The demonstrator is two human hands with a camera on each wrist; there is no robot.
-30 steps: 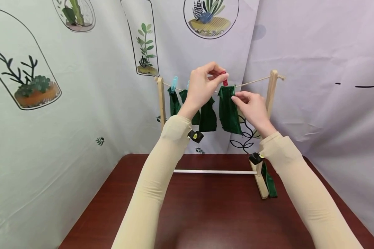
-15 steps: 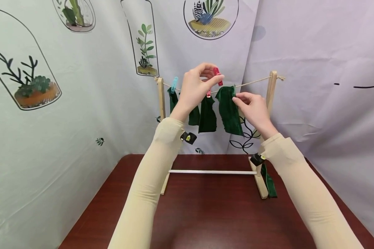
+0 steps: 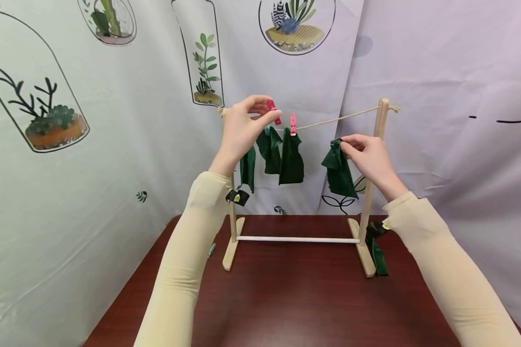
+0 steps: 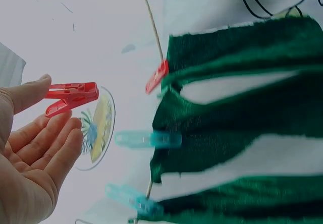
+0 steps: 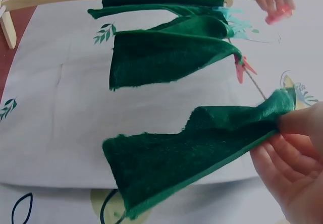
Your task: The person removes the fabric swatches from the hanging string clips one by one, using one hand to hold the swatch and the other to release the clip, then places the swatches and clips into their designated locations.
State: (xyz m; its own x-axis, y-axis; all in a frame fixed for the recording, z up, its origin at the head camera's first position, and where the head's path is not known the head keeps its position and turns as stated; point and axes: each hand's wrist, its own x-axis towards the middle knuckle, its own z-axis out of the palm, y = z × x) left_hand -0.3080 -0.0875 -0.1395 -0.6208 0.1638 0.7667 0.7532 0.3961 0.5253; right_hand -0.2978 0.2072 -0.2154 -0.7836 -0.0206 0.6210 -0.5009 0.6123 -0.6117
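Between thumb and fingers, my left hand pinches a red clothespin, held in the air at the left part of the rope line. My right hand pinches a green cloth by its top; it droops, folded over, below the line and near the right post. Several other green cloths hang on the line. A second red clothespin fixes the rightmost of these, and light blue clothespins fix the others. The left hand hides the line's left end in the head view.
The rope is strung on a wooden rack with a right post and a white lower rod, standing on a dark red table. Another green cloth lies by the right foot. A small light blue piece lies left of the rack.
My left hand has drawn the red clothespin away from the green cloth and moved left. My right hand has carried that cloth off the line, to the right and down; its top now folds over.
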